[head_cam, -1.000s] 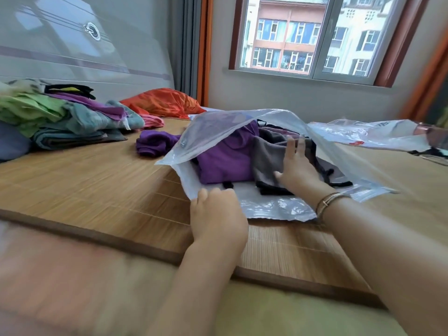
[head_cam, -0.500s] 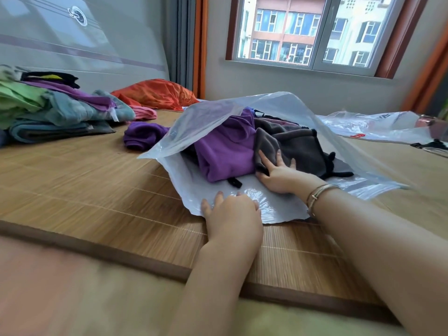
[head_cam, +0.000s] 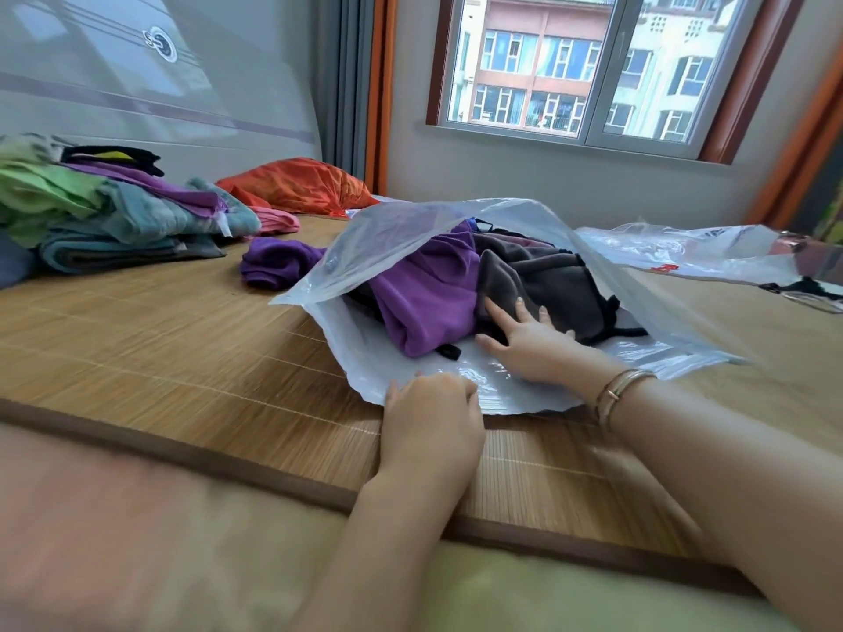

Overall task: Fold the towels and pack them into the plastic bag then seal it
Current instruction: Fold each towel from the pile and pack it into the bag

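Nearest lies a blurred soft bedding edge (head_cam: 137, 540), then a woven bamboo mat (head_cam: 159, 339) with a dark border. On the mat the left hand (head_cam: 433, 426) rests knuckles up at the plastic bag's (head_cam: 387, 239) near lip; whether it pinches the film, I cannot tell. The right hand (head_cam: 533, 344), fingers straight, presses into the bag against the grey towel (head_cam: 547, 285), beside the purple towel (head_cam: 429, 298). A loose purple cloth (head_cam: 278, 266) lies just left. Farther back sit a stack of folded towels (head_cam: 114, 212), an orange bundle (head_cam: 296, 184), another plastic bag (head_cam: 684, 248), then curtains (head_cam: 346, 84) and a window (head_cam: 584, 66).
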